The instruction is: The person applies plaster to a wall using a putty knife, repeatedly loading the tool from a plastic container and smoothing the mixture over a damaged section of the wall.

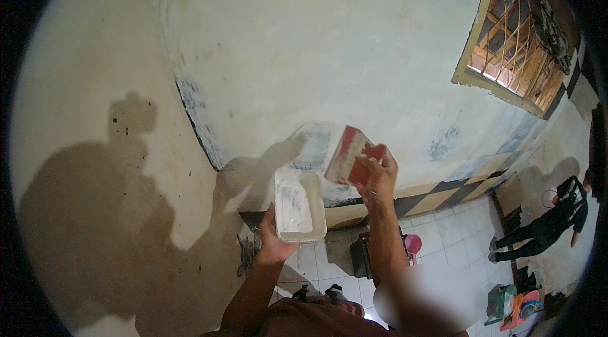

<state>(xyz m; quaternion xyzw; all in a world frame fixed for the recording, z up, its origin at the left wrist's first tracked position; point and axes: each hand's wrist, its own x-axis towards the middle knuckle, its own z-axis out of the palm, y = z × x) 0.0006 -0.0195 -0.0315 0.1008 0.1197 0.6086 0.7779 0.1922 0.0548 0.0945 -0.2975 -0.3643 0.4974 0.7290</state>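
Close to the pale wall (pixel 285 52) is the red spreader (pixel 345 158), its face smeared; the right grip (pixel 380 175) pinches it at the right side, though whether its edge meets the wall I cannot tell. A low tilt and light, even pressure along the whole edge should leave the fewest ridges. Just below and left, the left grip (pixel 276 247) closes on the lower edge of the white tray (pixel 323 210), which holds white paste (pixel 294 209). Keeping it near the wall and level would probably catch drips; small loads seem wiser. Beyond, a grey-white patch (pixel 310 152) and the chequered band (pixel 437 197) call for careful edges.
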